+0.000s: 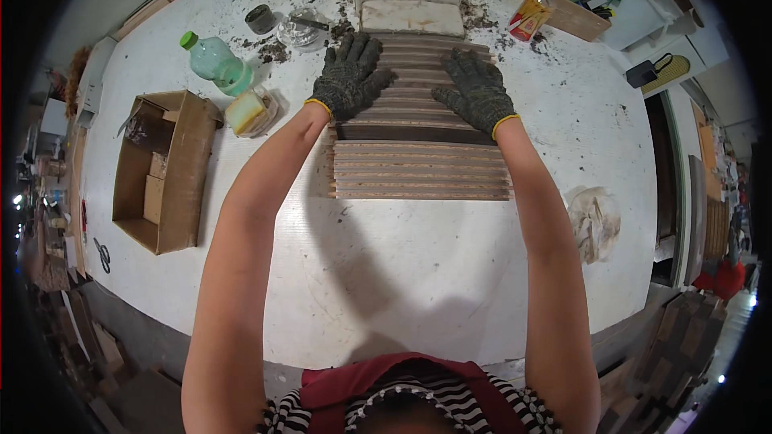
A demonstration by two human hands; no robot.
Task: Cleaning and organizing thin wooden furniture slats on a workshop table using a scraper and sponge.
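Observation:
Brown wooden strips (420, 169) lie side by side in a long row down the middle of the white table. The nearer ones show pale edges, and a darker band crosses the row behind them. My left hand (349, 79), in a dark knit glove with a yellow cuff, rests flat on the left side of the farther strips. On their right side lies my right hand (476, 90), gloved alike, fingers stretched forward and thumb pointing inward. Neither hand grips anything. At the row's far end stands a whitish, stained block (412, 18), touching or nearly touching the strips.
Left on the table (338, 273) are an open cardboard box (205, 185), a green-capped bottle (215, 68), a tub with a sponge-like block (251, 112) and scissors (102, 255). Right are a crumpled cloth (595, 223), a red-yellow bottle (528, 20) and a carton of bottles (583, 20). Dark crumbs litter the back.

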